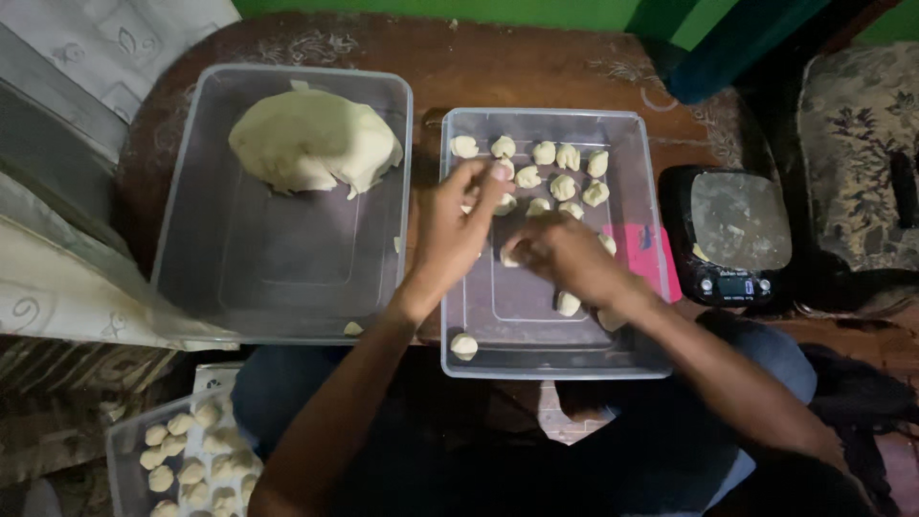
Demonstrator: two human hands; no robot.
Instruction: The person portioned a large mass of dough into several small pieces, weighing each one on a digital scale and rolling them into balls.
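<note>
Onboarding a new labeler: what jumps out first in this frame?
The big mound of dough at the far end of the left clear tub draws the eye first. Next, both hands, left and right, meet over the right tub among small dough pieces lined up at its far end. A black kitchen scale sits just right of that tub.

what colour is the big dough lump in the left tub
Pale cream-yellow big dough lump, seen in the head view.

pale cream dough balls, black scale
</note>
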